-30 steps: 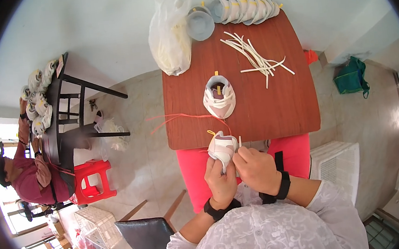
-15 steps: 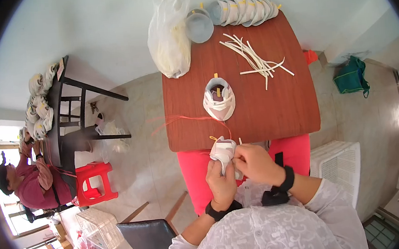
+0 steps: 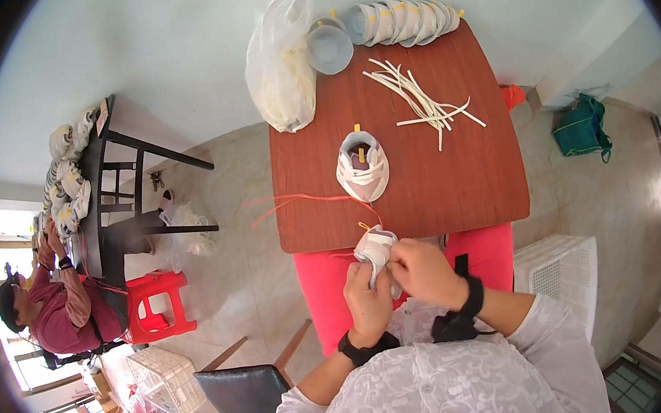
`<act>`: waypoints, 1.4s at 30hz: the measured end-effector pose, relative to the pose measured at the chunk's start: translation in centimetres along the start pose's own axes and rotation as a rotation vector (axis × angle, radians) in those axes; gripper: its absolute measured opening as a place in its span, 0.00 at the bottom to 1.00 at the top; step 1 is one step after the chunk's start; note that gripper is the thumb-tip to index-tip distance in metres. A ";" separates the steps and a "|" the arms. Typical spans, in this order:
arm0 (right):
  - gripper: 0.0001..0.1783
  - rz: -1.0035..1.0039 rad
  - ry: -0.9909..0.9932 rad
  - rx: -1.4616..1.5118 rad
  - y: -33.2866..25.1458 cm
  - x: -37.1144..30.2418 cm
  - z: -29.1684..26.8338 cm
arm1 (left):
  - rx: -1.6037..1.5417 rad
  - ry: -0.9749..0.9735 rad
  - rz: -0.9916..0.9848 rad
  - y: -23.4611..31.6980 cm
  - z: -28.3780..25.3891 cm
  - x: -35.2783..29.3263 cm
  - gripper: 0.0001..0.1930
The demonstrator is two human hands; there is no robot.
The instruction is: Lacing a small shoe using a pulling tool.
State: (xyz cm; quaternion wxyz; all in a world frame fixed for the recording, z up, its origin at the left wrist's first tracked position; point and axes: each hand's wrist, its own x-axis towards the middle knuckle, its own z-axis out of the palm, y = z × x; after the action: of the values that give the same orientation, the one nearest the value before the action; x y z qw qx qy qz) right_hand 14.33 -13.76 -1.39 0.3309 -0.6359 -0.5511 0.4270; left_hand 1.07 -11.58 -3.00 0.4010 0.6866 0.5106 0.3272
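My left hand (image 3: 367, 301) is closed around a small white and pale shoe upper (image 3: 376, 243) with a yellow loop, held over my lap at the table's near edge. The fingers of my right hand (image 3: 429, 272) are pinched together against the upper's right side; what they grip is hidden. Just beyond, a second shoe upper (image 3: 363, 180), white and pale pink with yellow tabs, stands on the brown table (image 3: 462, 187). A thin red cord (image 3: 310, 199) runs across the table's left edge and down beside the held upper.
White laces (image 3: 419, 96) lie loose further back. A row of nested uppers (image 3: 409, 23), a grey rounded piece (image 3: 330, 47) and a filled plastic bag (image 3: 284, 77) line the far edge. A white crate (image 3: 557, 277) stands right; at left a person (image 3: 72, 308) works at another table.
The held upper has shifted slightly right and turned a little. The white strip end that stuck up beside my right hand no longer shows. Both hands stay close together.
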 end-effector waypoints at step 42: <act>0.10 -0.030 0.173 0.214 0.2 -0.7 -4.4 | -1.015 -0.392 -0.537 -0.3 -3.0 2.8 0.15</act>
State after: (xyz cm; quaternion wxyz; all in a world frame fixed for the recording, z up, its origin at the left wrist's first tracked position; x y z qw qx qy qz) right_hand 18.40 -14.27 0.40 0.4496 -0.6232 -0.4812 0.4218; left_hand -0.91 -8.20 -1.79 0.8336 0.3042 0.3627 0.2847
